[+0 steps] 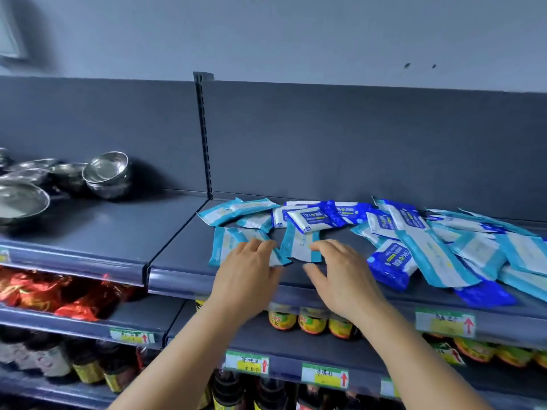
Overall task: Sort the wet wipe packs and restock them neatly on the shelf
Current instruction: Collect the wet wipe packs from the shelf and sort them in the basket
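Wet wipe packs lie scattered on the grey top shelf [183, 267]: light-teal packs and dark-blue packs mixed in a loose pile [444, 250] at the right. Two light-teal packs lie flat near the front. My left hand [248, 273] rests on the left one [228, 247], fingers spread over its right end. My right hand [337, 270] has its fingertips on the lower edge of the other one [300, 245], thumb apart below it. A dark-blue pack [307, 220] sits just behind them. Neither pack is lifted.
Steel bowls [108, 174] are stacked on the neighbouring shelf section to the left, past an upright slotted post [205, 137]. Below are jars with yellow labels [312, 321], dark bottles [85, 365], red packets [59, 291] and price tags [445, 322] on the shelf edges.
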`<state>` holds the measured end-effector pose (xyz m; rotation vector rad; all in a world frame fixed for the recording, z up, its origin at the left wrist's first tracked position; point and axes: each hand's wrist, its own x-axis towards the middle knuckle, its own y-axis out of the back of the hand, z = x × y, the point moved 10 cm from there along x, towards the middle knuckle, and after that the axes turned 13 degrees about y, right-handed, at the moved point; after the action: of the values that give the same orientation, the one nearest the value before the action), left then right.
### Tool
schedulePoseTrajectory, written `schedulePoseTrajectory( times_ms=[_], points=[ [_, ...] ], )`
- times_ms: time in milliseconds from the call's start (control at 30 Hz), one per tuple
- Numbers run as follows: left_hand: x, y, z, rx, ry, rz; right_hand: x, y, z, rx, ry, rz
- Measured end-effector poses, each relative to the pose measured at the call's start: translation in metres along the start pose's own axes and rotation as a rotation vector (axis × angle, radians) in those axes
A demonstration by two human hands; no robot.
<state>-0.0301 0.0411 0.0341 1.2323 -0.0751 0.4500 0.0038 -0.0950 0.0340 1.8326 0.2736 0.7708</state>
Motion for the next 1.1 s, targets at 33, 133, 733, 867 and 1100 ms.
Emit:
schedulePoseTrajectory(
  times_ms=[33,133,733,867,1100],
  points=[
    [0.007,-0.002,-0.007,0.005,0.023,0.006,0.009,-0.006,0.001,0.001,0.005,-0.016],
    [0.026,-0.01,-0.027,0.06,0.055,0.0,0.033,-0.031,0.002,0.023,0.005,-0.097],
    [0.076,-0.033,-0.111,0.144,0.351,-0.196,0.091,-0.084,0.021,-0.064,-0.41,-0.143],
    [0.079,-0.026,-0.112,-0.073,0.364,-0.154,0.093,-0.093,0.028,0.175,-0.552,-0.051],
    [0.084,-0.016,-0.121,-0.363,0.423,-0.134,0.094,-0.086,0.018,0.397,-0.423,0.01]
  ],
)
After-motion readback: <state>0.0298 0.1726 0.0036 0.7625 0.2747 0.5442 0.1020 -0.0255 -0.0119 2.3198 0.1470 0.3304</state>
